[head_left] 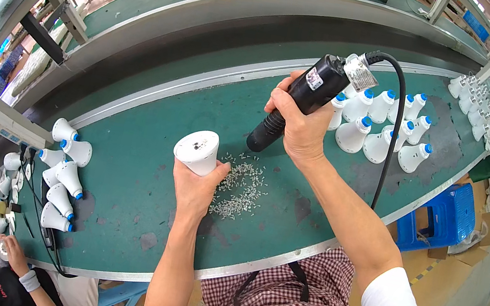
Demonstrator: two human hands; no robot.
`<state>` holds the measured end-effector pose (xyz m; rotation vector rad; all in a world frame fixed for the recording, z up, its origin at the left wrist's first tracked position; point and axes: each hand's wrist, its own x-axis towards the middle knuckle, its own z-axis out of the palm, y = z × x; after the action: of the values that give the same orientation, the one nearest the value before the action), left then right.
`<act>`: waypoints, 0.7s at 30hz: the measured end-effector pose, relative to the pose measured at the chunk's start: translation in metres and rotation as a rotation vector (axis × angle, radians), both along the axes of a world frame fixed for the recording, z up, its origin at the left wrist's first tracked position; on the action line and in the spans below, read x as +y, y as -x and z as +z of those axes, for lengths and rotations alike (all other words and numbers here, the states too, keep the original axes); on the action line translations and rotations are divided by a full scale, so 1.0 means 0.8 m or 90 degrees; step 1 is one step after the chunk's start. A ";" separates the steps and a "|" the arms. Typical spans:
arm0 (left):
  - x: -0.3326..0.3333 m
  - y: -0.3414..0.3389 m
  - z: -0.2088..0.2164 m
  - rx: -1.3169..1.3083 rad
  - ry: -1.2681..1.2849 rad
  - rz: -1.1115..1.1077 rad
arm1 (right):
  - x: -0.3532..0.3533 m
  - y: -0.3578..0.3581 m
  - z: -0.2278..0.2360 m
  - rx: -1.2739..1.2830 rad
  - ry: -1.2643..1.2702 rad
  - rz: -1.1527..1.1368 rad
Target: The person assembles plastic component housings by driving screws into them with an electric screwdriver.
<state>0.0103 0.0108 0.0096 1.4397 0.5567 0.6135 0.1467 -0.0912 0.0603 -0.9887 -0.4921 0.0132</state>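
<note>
My left hand is closed round a white cone-shaped plastic housing, its wide flat end facing up with dark marks in the middle. In my right hand is a black electric screwdriver, held slanted with its tip low over the green bench. A cable runs from the screwdriver's upper end. Its tip is apart from the housing, to the right of it. Beside my left hand lies a loose heap of small silvery screws.
White housings with blue tips stand grouped at the right; more housings lie at the left. The black cable hangs across the bench's right part. A blue crate is below the near edge. Co-workers sit at both ends.
</note>
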 end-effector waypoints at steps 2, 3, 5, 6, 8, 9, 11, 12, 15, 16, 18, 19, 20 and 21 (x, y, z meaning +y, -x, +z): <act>0.000 0.000 0.000 -0.004 0.005 0.003 | -0.001 0.001 0.001 0.017 0.003 0.005; 0.000 0.000 0.001 0.004 0.003 0.002 | -0.002 0.001 0.004 0.017 0.002 0.006; 0.000 0.000 0.001 0.012 0.002 0.000 | -0.007 0.002 0.011 0.021 -0.018 0.001; 0.000 0.000 -0.002 0.024 -0.012 -0.007 | -0.009 0.004 0.016 0.021 -0.018 0.001; -0.002 -0.001 -0.001 0.036 -0.026 -0.015 | -0.013 0.008 0.026 0.023 -0.043 0.010; -0.006 -0.003 0.001 0.012 -0.030 -0.024 | -0.015 0.011 0.029 0.021 -0.046 0.008; -0.008 -0.006 -0.002 -0.013 -0.035 -0.033 | -0.019 0.014 0.031 0.018 -0.065 0.020; -0.007 -0.007 -0.010 -0.041 -0.076 -0.033 | -0.020 0.016 0.033 0.016 -0.083 0.033; -0.007 -0.008 -0.014 -0.073 -0.106 -0.038 | -0.022 0.025 0.040 0.032 -0.095 0.043; -0.007 -0.008 -0.014 -0.077 -0.096 -0.042 | -0.022 0.027 0.042 0.046 -0.098 0.045; -0.011 -0.009 -0.004 -0.068 -0.073 -0.046 | -0.024 0.027 0.042 0.041 -0.099 0.048; -0.013 -0.008 0.001 -0.059 -0.050 -0.048 | -0.024 0.027 0.042 0.036 -0.100 0.053; -0.013 -0.008 0.003 -0.059 -0.050 -0.048 | -0.024 0.027 0.043 0.036 -0.100 0.053; -0.013 -0.007 0.004 -0.055 -0.053 -0.051 | -0.024 0.027 0.043 0.037 -0.099 0.054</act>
<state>0.0159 0.0003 0.0128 1.4979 0.4079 0.6391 0.1249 -0.1105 0.0947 -0.8122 -0.4739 0.0792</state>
